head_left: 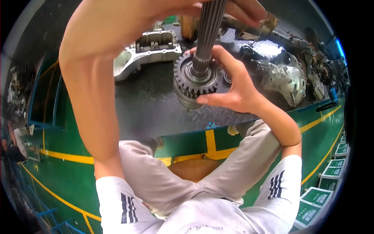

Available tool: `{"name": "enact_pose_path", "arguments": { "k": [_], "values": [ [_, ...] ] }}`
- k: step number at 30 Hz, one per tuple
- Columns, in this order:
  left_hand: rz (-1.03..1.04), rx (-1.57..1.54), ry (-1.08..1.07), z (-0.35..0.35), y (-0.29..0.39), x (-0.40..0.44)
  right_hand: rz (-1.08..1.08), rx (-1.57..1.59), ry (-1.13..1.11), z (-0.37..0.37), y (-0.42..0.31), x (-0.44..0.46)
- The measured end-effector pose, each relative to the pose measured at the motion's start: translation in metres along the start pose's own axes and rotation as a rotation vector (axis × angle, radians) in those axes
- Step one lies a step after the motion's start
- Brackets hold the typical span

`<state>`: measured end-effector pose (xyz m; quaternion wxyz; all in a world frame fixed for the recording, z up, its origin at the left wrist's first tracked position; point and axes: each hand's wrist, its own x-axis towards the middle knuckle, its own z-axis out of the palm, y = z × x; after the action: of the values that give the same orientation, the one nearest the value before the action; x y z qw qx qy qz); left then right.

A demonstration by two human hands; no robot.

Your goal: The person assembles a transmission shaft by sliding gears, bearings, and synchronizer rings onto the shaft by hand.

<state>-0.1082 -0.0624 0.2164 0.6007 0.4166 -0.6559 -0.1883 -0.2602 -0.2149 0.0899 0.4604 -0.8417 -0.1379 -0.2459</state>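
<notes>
A long splined steel shaft stands nearly upright over the workbench, its upper end cut off by the frame. Raised high, my left hand is closed around the upper part of the shaft, with some fingertips showing behind it. Around the shaft's lower end sits a toothed gear, with another toothed ring and a smooth round part beneath. My right hand grips this gear from the right, thumb in front and fingers behind. Whether the lowest part touches the bench cannot be made out.
On the dark chequered metal bench, an open metal housing lies at left. A silver gearbox casing and other machine parts stand at right. A brown stool is between my legs. Green-and-white boxes line the right side.
</notes>
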Motion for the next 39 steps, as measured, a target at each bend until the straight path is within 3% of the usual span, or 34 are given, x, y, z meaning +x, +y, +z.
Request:
{"name": "enact_pose_path", "arguments": {
  "k": [19, 20, 24, 27, 28, 30, 35, 39],
  "values": [
    [-0.1, -0.057, -0.161, -0.005, 0.017, 0.009, 0.108, 0.101, 0.063, 0.01, 0.01, -0.002],
    [-0.201, 0.006, -0.03, 0.0, 0.026, 0.007, 0.121, 0.11, 0.067, 0.01, 0.011, -0.002],
    [-0.133, 0.639, 0.401, 0.046, 0.023, -0.002, 0.092, 0.082, 0.104, 0.013, 0.012, -0.001],
    [-0.218, 0.645, 0.494, 0.048, 0.034, 0.0, 0.102, 0.062, 0.099, 0.01, 0.009, 0.002],
    [-0.151, 0.513, 0.345, 0.033, 0.03, 0.002, 0.077, 0.044, 0.094, 0.009, 0.01, 0.002],
    [-0.146, 0.488, 0.251, 0.036, 0.023, 0.003, 0.053, 0.03, 0.089, 0.009, 0.012, 0.002],
    [-0.052, 0.221, 0.018, 0.01, 0.004, 0.003, 0.019, 0.026, 0.105, 0.009, 0.014, 0.002],
    [-0.098, 0.062, -0.069, -0.005, 0.004, 0.002, 0.012, 0.027, 0.113, 0.009, 0.013, 0.001]
  ]
}}
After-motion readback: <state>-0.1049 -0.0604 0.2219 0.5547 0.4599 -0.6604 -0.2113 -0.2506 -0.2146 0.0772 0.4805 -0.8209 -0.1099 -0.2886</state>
